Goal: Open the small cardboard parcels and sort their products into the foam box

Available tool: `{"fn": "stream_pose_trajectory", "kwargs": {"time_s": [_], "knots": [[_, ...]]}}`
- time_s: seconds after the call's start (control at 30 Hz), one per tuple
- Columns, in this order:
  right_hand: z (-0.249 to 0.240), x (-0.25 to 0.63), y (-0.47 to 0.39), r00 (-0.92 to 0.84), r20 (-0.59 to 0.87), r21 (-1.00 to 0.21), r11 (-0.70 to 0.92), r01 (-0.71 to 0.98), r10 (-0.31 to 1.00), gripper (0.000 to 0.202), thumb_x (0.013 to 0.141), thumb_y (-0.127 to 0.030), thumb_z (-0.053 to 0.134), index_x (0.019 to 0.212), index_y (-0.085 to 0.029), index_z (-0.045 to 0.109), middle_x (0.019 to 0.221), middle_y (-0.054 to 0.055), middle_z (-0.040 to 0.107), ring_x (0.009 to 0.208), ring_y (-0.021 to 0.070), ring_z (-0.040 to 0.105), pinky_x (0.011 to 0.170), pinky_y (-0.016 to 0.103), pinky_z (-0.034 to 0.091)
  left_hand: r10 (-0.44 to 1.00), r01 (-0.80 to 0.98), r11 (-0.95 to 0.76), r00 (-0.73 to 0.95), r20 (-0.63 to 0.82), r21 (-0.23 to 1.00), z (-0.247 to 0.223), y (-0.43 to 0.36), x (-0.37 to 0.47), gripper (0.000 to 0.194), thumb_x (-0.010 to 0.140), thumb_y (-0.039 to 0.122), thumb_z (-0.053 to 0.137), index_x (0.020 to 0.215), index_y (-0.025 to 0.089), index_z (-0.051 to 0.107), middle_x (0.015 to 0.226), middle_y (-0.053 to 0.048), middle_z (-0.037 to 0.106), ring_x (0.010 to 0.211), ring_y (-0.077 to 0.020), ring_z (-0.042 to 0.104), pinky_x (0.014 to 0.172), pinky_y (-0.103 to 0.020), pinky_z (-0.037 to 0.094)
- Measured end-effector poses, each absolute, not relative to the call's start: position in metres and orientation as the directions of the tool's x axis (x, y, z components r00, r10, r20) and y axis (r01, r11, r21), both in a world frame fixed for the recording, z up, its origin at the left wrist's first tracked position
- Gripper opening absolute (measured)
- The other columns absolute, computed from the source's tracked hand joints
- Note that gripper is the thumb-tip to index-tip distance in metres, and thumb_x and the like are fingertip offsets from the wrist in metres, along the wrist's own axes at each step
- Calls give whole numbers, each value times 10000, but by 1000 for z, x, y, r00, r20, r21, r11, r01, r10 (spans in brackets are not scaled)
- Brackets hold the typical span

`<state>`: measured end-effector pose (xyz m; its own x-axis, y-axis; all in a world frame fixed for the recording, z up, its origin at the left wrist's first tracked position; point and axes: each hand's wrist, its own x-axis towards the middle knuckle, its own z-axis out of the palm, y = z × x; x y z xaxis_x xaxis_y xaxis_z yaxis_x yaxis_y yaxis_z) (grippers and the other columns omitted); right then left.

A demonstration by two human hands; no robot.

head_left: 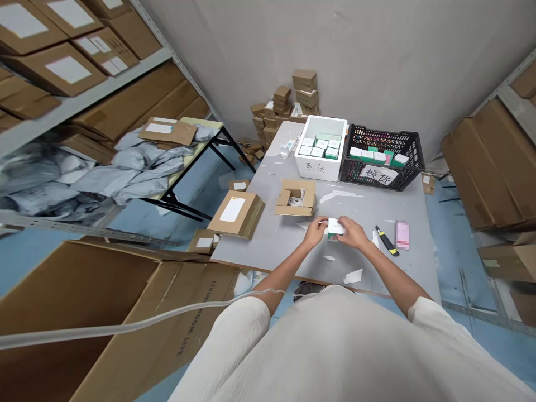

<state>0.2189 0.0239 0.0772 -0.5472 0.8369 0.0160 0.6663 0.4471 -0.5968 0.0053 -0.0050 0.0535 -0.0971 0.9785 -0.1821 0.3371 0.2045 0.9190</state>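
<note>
A small white and green box is held low over the grey table, its white top facing up. My right hand grips it from the right, fingers over the top edge and thumb at the near side. On the other side, the curled fingers of my left hand press at its left edge. Just beyond my left hand stands an open cardboard box with crumpled white material inside. To the right of my right hand lie a black and yellow utility knife and a pink printed slip.
At the table's back stand a white foam box and a black plastic crate, both holding white and green boxes. A closed carton sits at the left edge. Paper scraps lie near the front. A large open carton stands lower left.
</note>
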Motion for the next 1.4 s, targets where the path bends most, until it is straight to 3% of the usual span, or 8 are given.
{"fn": "stream_pose_trajectory", "kwargs": {"time_s": [0.17, 0.33, 0.5, 0.7, 0.9, 1.07, 1.23, 1.4], "knots": [[131, 215, 51, -437, 149, -643, 423, 638, 887, 496, 798, -396, 838, 1231, -245, 649, 1277, 117, 707, 1121, 319, 668, 918, 365, 537, 991, 282, 95, -118, -64, 955, 72, 13, -13, 304, 1090, 352, 535, 1260, 226, 752, 1273, -94, 779, 1104, -251, 762, 982, -370, 596], [193, 198, 88, -265, 357, -624, 440, 646, 896, 494, 794, -371, 783, 1248, -265, 623, 1223, 75, 710, 993, 286, 674, 855, 392, 565, 987, 285, -39, -141, 82, 958, 75, 38, -55, 271, 1072, 314, 530, 1194, 225, 756, 1261, -98, 766, 1149, -245, 728, 963, -366, 596], [231, 177, 138, -167, 504, -571, 472, 672, 847, 516, 823, -381, 769, 1293, -276, 581, 1306, 83, 675, 1060, 296, 664, 872, 434, 593, 990, 305, 13, -138, 30, 952, 69, 55, -93, 249, 1043, 226, 530, 1123, 239, 765, 1228, -83, 772, 1132, -235, 726, 998, -381, 584], [230, 159, 232, -124, 604, -530, 513, 675, 787, 525, 896, -442, 725, 1366, -314, 529, 1387, 73, 609, 1187, 301, 654, 944, 482, 617, 997, 332, 43, -72, -20, 942, 62, 58, -113, 281, 1031, 190, 510, 1128, 232, 770, 1193, -80, 771, 1131, -231, 717, 987, -372, 587], [210, 131, 343, -106, 575, -561, 486, 670, 811, 526, 934, -458, 685, 1389, -275, 494, 1445, 117, 560, 1239, 329, 615, 1021, 584, 577, 998, 386, 54, 17, -66, 921, 52, 66, -129, 295, 1047, 219, 495, 1146, 236, 772, 1205, -83, 756, 1105, -231, 720, 922, -356, 604], [178, 100, 417, -202, 485, -539, 472, 697, 851, 485, 982, -506, 654, 1381, -285, 487, 1414, 123, 564, 1252, 345, 577, 1049, 615, 540, 995, 406, 25, 76, -61, 914, 46, 67, -137, 313, 1056, 221, 474, 1186, 248, 758, 1223, -74, 751, 1143, -227, 717, 1010, -391, 594], [135, 64, 461, -308, 337, -549, 451, 704, 890, 543, 975, -603, 668, 1361, -264, 492, 1320, 143, 598, 1192, 354, 578, 1056, 612, 512, 997, 381, 12, 69, -42, 924, 47, 61, -141, 312, 1073, 243, 475, 1210, 256, 755, 1242, -80, 748, 1175, -234, 715, 1038, -405, 594], [107, 40, 472, -365, 169, -610, 388, 691, 916, 563, 920, -583, 706, 1350, -265, 529, 1241, 132, 654, 1170, 367, 593, 1052, 607, 514, 994, 384, -1, 99, -40, 923, 48, 53, -147, 323, 1097, 257, 461, 1260, 262, 740, 1284, -93, 740, 1223, -247, 702, 1064, -435, 591]]}}
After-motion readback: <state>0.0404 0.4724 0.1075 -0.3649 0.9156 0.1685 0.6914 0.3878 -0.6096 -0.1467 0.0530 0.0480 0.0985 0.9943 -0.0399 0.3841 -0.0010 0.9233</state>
